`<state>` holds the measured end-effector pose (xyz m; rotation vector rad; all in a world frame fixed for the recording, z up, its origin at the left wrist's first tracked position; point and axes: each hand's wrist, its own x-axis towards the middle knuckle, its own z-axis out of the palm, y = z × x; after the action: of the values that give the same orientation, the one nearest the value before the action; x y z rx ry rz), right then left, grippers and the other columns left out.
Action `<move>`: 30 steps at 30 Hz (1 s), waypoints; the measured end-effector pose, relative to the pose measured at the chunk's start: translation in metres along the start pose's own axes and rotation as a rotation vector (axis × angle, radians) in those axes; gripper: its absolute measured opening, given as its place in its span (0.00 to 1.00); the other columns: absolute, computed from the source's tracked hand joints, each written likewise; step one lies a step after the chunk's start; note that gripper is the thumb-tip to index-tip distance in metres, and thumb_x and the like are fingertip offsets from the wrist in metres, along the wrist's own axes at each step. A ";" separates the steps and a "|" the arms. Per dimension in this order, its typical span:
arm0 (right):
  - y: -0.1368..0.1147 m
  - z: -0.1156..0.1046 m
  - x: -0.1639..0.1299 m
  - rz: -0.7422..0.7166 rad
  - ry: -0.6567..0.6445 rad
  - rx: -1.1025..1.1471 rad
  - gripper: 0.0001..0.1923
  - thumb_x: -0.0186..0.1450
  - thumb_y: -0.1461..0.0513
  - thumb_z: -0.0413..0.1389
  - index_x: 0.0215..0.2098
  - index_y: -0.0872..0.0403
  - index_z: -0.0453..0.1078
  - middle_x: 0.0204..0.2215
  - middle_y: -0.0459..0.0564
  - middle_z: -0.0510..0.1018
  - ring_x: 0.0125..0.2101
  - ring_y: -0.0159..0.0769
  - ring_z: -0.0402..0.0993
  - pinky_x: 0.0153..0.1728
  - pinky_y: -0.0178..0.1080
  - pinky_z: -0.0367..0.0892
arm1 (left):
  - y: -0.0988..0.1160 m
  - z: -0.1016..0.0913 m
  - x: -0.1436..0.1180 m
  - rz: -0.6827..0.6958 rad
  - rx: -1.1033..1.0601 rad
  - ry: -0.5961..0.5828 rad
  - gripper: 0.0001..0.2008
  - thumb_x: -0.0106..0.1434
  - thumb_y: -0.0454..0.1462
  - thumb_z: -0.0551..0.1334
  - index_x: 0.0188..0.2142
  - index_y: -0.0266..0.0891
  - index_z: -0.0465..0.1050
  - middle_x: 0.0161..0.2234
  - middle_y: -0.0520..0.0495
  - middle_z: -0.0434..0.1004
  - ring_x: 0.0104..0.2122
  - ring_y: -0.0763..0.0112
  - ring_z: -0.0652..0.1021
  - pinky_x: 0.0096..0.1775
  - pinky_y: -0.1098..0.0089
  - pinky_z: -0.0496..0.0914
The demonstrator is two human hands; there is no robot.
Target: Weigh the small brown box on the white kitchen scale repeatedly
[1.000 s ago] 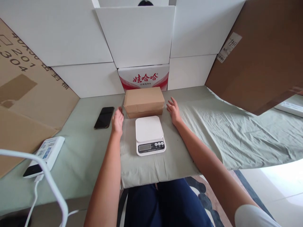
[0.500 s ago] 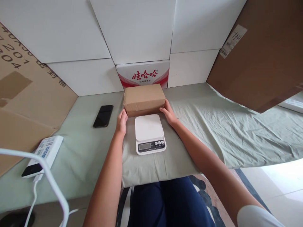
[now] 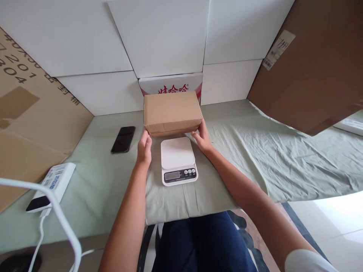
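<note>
Between my two hands is a closed brown cardboard box (image 3: pixel 172 109), raised a little off the cloth behind the scale. My left hand (image 3: pixel 145 148) grips its near left corner, with the fingertips partly hidden under the box. At the near right corner my right hand (image 3: pixel 203 136) holds it, thumb on the front and fingers along the side. Just in front of the box lies a white kitchen scale (image 3: pixel 178 158), its bare platform toward the box and its display and buttons toward me. The display looks blank.
A black phone (image 3: pixel 123 139) lies left on the green cloth (image 3: pixel 249 158). Further left are a white power strip (image 3: pixel 53 185) with a cable and a large carton (image 3: pixel 34 113). A big brown carton (image 3: pixel 317 68) stands right. White panels and a red-lettered carton (image 3: pixel 170 81) stand behind.
The cardboard box has risen and come closer to me, now covering more of the red-lettered carton. Both hands have moved up with it. The scale has stayed in place.
</note>
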<state>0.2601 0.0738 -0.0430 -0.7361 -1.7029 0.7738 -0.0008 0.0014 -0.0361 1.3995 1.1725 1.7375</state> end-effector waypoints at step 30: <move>-0.074 -0.014 -0.100 -0.032 0.013 -0.152 0.39 0.71 0.41 0.51 0.75 0.39 0.47 0.66 0.57 0.66 0.64 0.58 0.65 0.61 0.65 0.68 | 0.037 -0.018 -0.128 -0.057 0.024 0.061 0.43 0.62 0.63 0.61 0.67 0.37 0.69 0.67 0.30 0.69 0.70 0.39 0.64 0.70 0.45 0.59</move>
<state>0.2900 -0.0479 -0.0374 -0.8141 -1.7715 0.6205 0.0166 -0.1303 -0.0582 1.3223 1.2582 1.7423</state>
